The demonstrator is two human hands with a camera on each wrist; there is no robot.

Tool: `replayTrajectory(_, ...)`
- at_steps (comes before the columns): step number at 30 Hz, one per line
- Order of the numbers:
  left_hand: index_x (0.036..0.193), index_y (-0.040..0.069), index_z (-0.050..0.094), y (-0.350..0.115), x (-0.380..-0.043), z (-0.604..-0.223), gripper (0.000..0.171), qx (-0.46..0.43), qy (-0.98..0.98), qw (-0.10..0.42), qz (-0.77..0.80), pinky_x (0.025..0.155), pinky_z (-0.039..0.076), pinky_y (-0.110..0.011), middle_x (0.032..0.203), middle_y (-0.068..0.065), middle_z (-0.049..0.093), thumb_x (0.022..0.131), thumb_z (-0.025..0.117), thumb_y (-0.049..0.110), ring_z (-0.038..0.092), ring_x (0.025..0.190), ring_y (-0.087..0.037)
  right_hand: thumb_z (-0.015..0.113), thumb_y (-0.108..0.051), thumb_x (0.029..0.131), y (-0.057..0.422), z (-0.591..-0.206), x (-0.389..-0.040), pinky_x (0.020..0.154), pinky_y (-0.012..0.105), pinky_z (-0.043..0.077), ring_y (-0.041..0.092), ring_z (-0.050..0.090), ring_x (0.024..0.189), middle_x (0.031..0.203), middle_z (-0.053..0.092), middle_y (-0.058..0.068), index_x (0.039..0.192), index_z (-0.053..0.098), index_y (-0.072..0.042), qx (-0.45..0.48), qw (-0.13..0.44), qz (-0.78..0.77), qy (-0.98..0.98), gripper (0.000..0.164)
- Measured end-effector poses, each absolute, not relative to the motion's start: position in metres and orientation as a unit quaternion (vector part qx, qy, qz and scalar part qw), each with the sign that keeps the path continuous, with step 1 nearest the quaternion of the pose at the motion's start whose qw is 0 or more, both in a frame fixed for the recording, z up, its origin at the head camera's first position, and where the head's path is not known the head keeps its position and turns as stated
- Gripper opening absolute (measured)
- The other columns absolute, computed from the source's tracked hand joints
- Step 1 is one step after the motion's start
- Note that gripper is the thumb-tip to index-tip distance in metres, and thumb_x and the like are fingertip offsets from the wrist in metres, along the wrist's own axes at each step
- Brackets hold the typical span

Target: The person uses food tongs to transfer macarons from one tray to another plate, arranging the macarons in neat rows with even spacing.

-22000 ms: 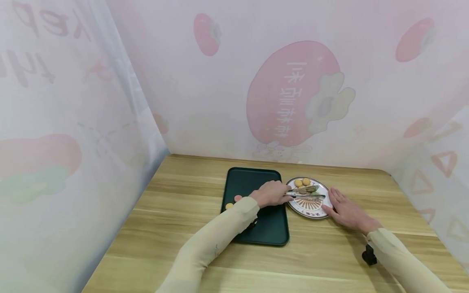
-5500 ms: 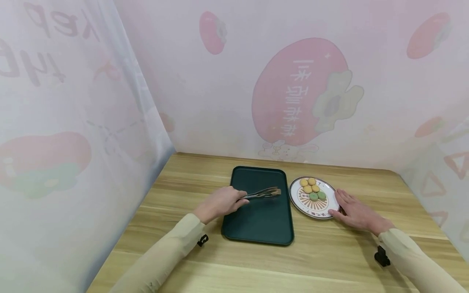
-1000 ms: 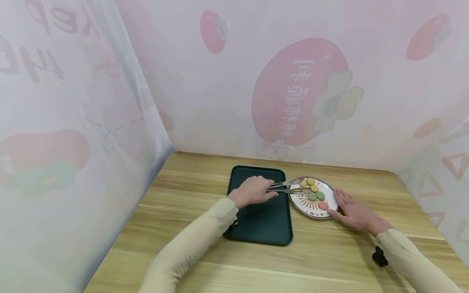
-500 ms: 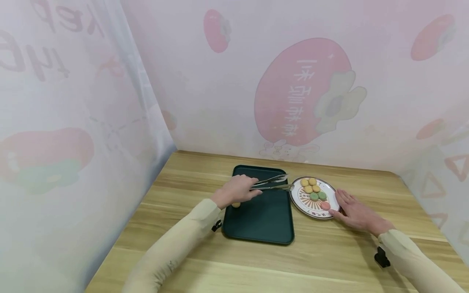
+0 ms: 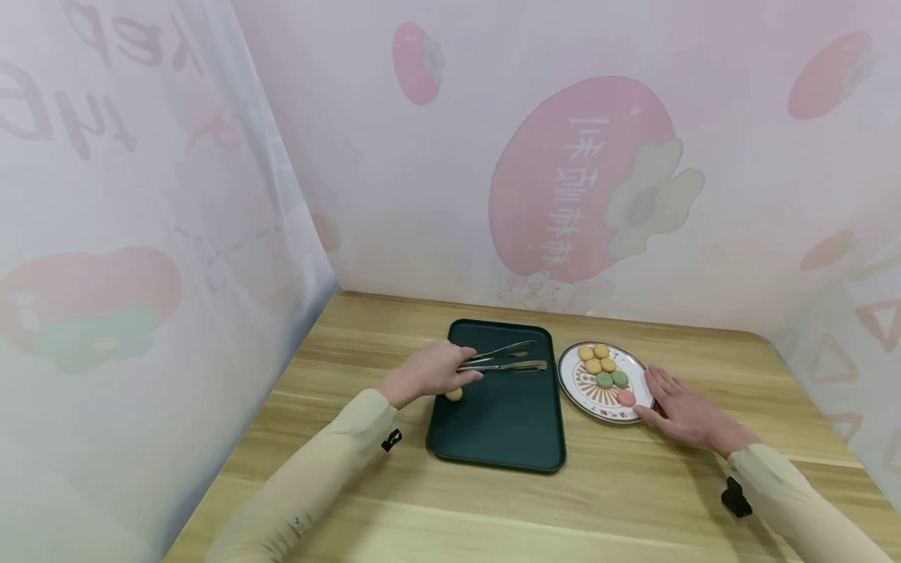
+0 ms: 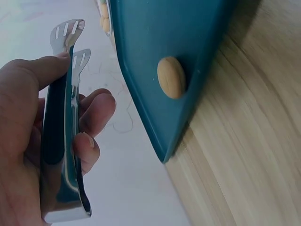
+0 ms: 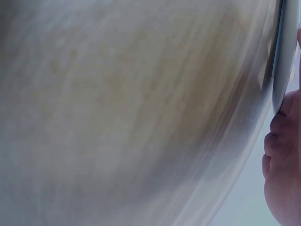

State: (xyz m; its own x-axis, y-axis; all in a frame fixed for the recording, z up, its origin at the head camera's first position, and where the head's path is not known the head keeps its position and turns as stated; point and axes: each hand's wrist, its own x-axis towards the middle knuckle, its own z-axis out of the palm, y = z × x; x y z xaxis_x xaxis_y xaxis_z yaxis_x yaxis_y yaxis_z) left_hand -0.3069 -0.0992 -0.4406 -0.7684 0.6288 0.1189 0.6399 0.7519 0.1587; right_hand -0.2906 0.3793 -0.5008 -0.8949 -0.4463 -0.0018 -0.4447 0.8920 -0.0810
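Observation:
In my left hand (image 5: pixel 431 371) I grip metal serving tongs (image 5: pixel 510 358), whose slotted ends are apart with nothing between them. They hang over the dark green tray (image 5: pixel 503 426). One yellow-brown macaron (image 6: pixel 171 77) lies near the tray's left edge, just below my left hand in the head view. My right hand (image 5: pixel 686 408) rests with straight fingers against the right rim of a white patterned plate (image 5: pixel 584 395). On that plate sit several yellow macarons (image 5: pixel 594 365), two green macarons (image 5: pixel 612 380) and a pink macaron (image 5: pixel 626 398).
Tray and plate stand side by side on a wood-grain table (image 5: pixel 479 508). Printed curtains (image 5: pixel 422 195) close off the back and both sides. Each wrist carries a small black device (image 5: pixel 735 497).
Earlier, macarons went onto the plate, the pink one most recently. Over the last second my left hand drew the tongs leftward from the plate back over the tray. My right hand stays at the rim.

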Motion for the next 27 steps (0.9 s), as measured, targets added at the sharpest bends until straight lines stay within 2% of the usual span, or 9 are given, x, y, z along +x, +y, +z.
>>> replayTrajectory(7,0.1,0.014,0.065,-0.115,-0.3,-0.44,0.031,-0.34,-0.936,0.034,-0.09,0.054,0.041,-0.022,0.07,0.007,0.057,0.097,0.059,0.044,0.049,0.057,-0.006,0.045,-0.055,0.099,0.379,-0.501,-0.29,0.113,0.059,0.024,0.048,0.023,0.145,0.158,0.019,0.031,0.15,0.022,0.012,-0.23,0.006,-0.041,0.972,0.086)
replayTrajectory(14,0.107,0.011,0.068,-0.131,-0.293,-0.44,0.034,-0.347,-0.932,0.048,-0.088,0.055,0.042,-0.023,0.072,0.007,0.059,0.097,0.06,0.042,0.049,0.056,-0.005,0.046,-0.054,0.099,0.378,-0.499,-0.288,0.113,0.059,0.024,0.048,0.022,0.145,0.158,0.019,0.031,0.15,0.022,0.012,-0.229,0.01,-0.048,0.972,0.086)
replayTrajectory(19,0.097,0.015,0.066,-0.141,-0.289,-0.44,0.026,-0.354,-0.93,0.061,-0.083,0.053,0.039,-0.022,0.071,0.009,0.056,0.096,0.061,0.041,0.047,0.055,-0.004,0.045,-0.054,0.099,0.378,-0.5,-0.289,0.113,0.058,0.024,0.048,0.022,0.146,0.158,0.018,0.031,0.15,0.021,0.011,-0.227,0.009,-0.047,0.973,0.086)
replayTrajectory(23,0.088,0.018,0.062,-0.149,-0.286,-0.44,0.024,-0.348,-0.932,0.052,-0.092,0.051,0.037,-0.022,0.066,0.01,0.052,0.096,0.061,0.04,0.044,0.053,-0.004,0.045,-0.054,0.099,0.379,-0.501,-0.29,0.114,0.057,0.023,0.048,0.021,0.146,0.158,0.018,0.031,0.151,0.02,0.011,-0.226,0.009,-0.047,0.973,0.086)
replayTrajectory(25,0.09,0.017,0.063,-0.153,-0.284,-0.441,0.024,-0.345,-0.933,0.048,-0.095,0.051,0.037,-0.022,0.066,0.009,0.053,0.096,0.062,0.04,0.044,0.053,-0.004,0.044,-0.054,0.1,0.379,-0.501,-0.289,0.115,0.056,0.022,0.047,0.021,0.146,0.159,0.017,0.03,0.151,0.02,0.011,-0.226,0.009,-0.047,0.973,0.086)
replayTrajectory(27,0.1,0.014,0.067,-0.157,-0.282,-0.442,0.026,-0.342,-0.933,0.045,-0.098,0.052,0.037,-0.023,0.068,0.008,0.056,0.096,0.062,0.039,0.044,0.053,-0.005,0.044,-0.054,0.1,0.379,-0.502,-0.289,0.116,0.054,0.02,0.047,0.02,0.146,0.159,0.017,0.03,0.151,0.02,0.011,-0.225,0.011,-0.048,0.973,0.086)
